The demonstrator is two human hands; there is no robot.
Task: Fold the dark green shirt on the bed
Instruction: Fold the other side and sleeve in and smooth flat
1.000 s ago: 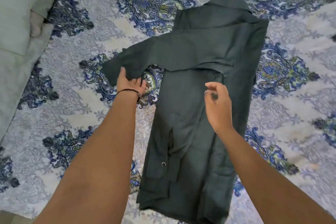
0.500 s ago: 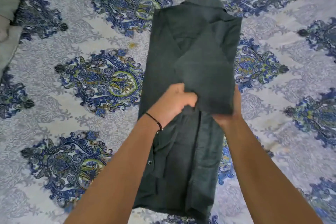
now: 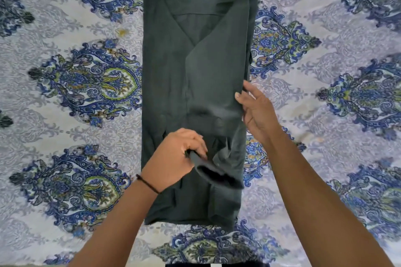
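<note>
The dark green shirt (image 3: 195,67) lies lengthwise on the bed as a narrow strip, both sides folded inward, collar at the far end. My left hand (image 3: 178,154) sits over the lower middle of the shirt, fingers closed on the cuff end of a sleeve (image 3: 214,171) that is lifted off the cloth. My right hand (image 3: 256,108) rests at the shirt's right edge with fingers spread, touching the fold but gripping nothing.
The bed is covered by a grey-white sheet (image 3: 76,115) with blue and green paisley medallions on every side of the shirt. A dark strip shows at the bottom edge of the view.
The left sleeve has been folded in over the shirt's body. My left hand has drawn the cuff down toward me, and my right hand has let go and moved to the right edge.
</note>
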